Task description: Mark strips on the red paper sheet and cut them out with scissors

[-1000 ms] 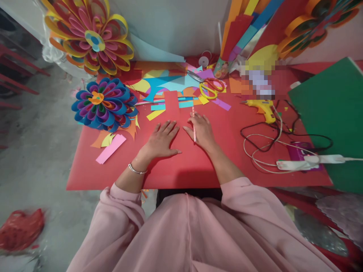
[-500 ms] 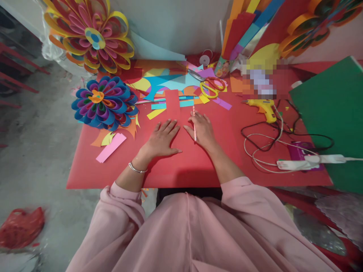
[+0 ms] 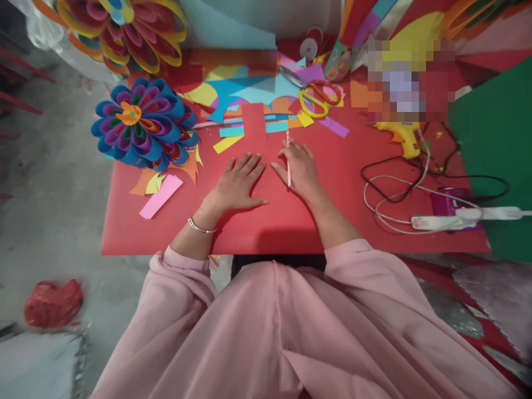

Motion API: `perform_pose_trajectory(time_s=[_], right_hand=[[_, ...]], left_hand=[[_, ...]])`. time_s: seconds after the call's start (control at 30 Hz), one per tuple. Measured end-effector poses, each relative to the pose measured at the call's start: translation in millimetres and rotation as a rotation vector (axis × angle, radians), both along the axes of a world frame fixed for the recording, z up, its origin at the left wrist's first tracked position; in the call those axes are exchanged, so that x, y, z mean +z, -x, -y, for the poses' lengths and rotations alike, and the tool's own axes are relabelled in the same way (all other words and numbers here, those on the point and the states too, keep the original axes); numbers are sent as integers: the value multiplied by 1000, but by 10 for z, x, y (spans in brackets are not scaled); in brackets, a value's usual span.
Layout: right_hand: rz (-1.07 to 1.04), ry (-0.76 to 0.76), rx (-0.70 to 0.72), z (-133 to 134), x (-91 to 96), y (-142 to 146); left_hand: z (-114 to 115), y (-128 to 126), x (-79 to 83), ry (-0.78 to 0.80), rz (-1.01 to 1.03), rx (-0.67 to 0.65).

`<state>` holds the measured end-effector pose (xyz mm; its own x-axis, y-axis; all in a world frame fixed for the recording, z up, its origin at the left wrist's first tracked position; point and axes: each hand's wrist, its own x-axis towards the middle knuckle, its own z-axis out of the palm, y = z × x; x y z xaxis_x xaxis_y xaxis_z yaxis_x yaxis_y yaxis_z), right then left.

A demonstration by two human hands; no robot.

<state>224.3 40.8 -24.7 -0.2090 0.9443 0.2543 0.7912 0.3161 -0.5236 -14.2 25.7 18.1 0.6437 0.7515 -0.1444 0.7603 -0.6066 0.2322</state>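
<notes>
My left hand lies flat on the red tabletop, fingers spread, holding nothing. To its right, my right hand rests on the same surface with a slim pink-and-white pencil caught at its fingers, pointing away from me. Just beyond both hands is a red paper strip. Blue strips and a yellow paper strip lie beside it. Pink paper strips sit left of my left hand.
A blue and purple paper flower stands at left, a larger yellow one behind it. Scissors lie on paper scraps. At right are a yellow glue gun, tangled cables, a white power strip and a green board.
The camera view has tipped downward, so the table and its contents sit higher in the picture. Both hands keep about the same pose on the table, the pencil still in my right hand.
</notes>
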Motion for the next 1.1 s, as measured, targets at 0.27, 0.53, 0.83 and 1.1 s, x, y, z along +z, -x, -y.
perform_pose_trajectory(time_s=[0.27,0.53,0.83,1.1], right_hand=[[-21,53,15,-18,-30,-19],[-21,73,22,-9,0,-15],[-17,65,13,-5,4,-10],[-15,59,17,-13,-9,-16]], left_hand=[[-1,-4,-22,13,-1,4],[13,-34,-15,19,-8,16],[16,-27,-24,9,4,12],[26,-40,-12,6,0,23]])
